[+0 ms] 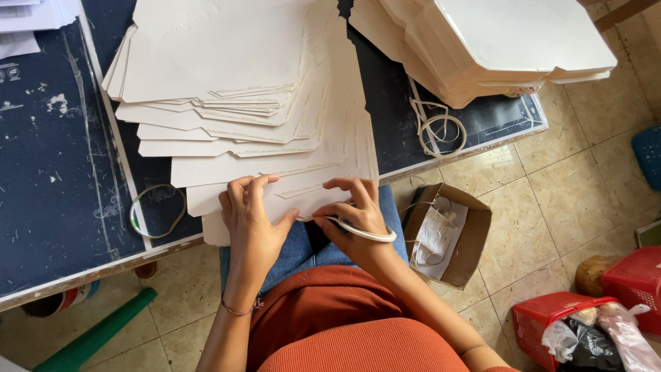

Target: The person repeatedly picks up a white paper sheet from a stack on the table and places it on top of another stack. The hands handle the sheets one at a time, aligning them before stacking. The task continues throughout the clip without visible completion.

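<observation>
- A seated person in a rust-orange ribbed top (344,331) and blue jeans (303,251) worked at the edge of a dark blue, scuffed worktable (48,200), seen from above.
- The left hand (253,220) lay flat on the nearest sheet of a fanned stack of flat cream die-cut cardboard sheets (234,117), fingers (242,189) together and thumb pressed against the sheet's lower edge, which overhung the table above the lap.
- The right hand (354,210) pinched the same lower edge between thumb and curled fingers (351,184); a white roll of tape (365,233) hung like a bangle around that hand near the wrist.
- A thin bracelet (237,311) circled the left wrist.
- A second pile of folded cream cartons (496,48) sat at the table's far right corner, well apart from the hands.
- Pale rubber bands (441,131) lay in a loose tangle near that pile; a single green-edged band (158,210) lay on the table just left of the left hand.
- On the tiled floor (551,200) to the right stood an open brown cardboard box (475,241) holding white scraps, and beyond it red plastic baskets (544,320) with crumpled bags.
- A green pole (96,337) slanted under the table at lower left.
</observation>
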